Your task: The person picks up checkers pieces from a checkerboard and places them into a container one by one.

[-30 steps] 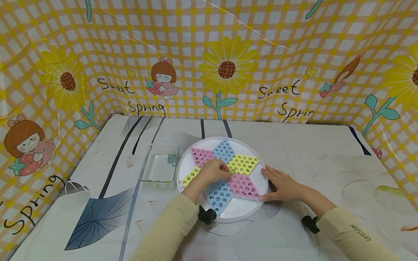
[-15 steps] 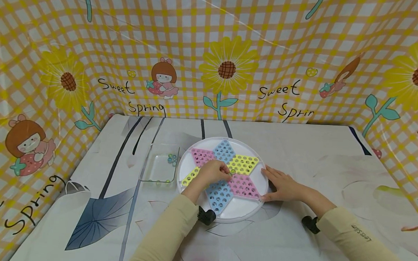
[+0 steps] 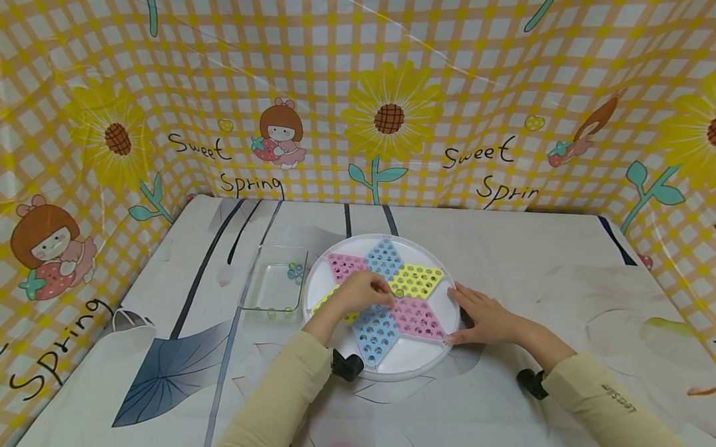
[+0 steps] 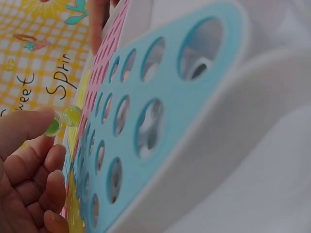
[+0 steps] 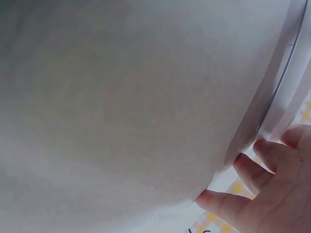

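Observation:
A round white Chinese checkers board [image 3: 412, 359] bears a star of pink, blue and yellow panels dotted with holes. Over its middle is my left hand [image 3: 361, 291], which pinches a green marble [image 4: 53, 127] at the tips of thumb and forefinger. Right beside that one, a yellow marble [image 4: 72, 116] sits on the board; in the head view this marble [image 3: 399, 293] shows between the yellow and pink panels. My right hand [image 3: 487, 318] rests against the board's right rim, fingers spread. The right wrist view shows its fingertips [image 5: 206, 196] along the board's edge.
Left of the board stands a clear, square glass dish [image 3: 252, 307] with several marbles [image 3: 294, 272] in it. A patterned white cloth [image 3: 505, 416] covers the table, and a yellow checked curtain [image 3: 459, 108] encloses the back and sides.
My left hand has shifted slightly to the left, its fingertips drawing back a little from the marble on the board. The right hand has kept its place at the rim.

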`<action>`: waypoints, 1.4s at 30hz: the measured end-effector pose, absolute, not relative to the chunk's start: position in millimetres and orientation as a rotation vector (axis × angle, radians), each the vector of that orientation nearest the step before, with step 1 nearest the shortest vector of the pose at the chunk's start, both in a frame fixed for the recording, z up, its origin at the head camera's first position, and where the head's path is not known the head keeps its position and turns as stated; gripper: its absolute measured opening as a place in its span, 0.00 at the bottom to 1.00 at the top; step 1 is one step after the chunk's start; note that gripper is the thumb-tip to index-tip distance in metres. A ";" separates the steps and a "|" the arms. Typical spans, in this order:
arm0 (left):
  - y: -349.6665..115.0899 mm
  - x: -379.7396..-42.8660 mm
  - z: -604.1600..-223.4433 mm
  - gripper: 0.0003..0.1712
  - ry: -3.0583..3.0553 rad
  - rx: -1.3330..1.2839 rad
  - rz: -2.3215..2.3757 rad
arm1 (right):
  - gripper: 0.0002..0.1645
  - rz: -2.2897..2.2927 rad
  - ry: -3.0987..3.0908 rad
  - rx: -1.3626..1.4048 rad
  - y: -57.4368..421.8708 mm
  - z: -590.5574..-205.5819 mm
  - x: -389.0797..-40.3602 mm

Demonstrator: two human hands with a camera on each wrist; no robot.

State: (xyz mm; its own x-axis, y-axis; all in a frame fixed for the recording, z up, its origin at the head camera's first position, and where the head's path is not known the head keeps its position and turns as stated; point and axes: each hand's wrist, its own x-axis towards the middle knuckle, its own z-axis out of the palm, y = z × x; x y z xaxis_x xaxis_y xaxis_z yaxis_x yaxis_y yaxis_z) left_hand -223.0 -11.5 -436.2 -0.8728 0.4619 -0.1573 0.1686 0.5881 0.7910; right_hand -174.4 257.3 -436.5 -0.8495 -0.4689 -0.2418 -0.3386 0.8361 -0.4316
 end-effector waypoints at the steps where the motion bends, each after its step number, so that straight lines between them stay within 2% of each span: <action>1: -12.1 -223.2 -436.0 0.08 2.478 0.516 1.178 | 0.60 -0.538 2.677 -0.609 257.4 -436.6 -174.7; 19: -31.3 -226.5 -416.7 0.12 2.532 0.525 1.197 | 0.60 -0.620 2.712 -0.716 264.6 -447.0 -176.1; 27: -46.7 -230.8 -407.1 0.12 2.553 0.500 1.266 | 0.61 -0.534 2.694 -0.629 259.4 -439.8 -174.9; 42: -101.5 -234.2 -389.7 0.11 2.674 0.371 1.304 | 0.61 -0.537 2.689 -0.609 257.6 -437.4 -174.0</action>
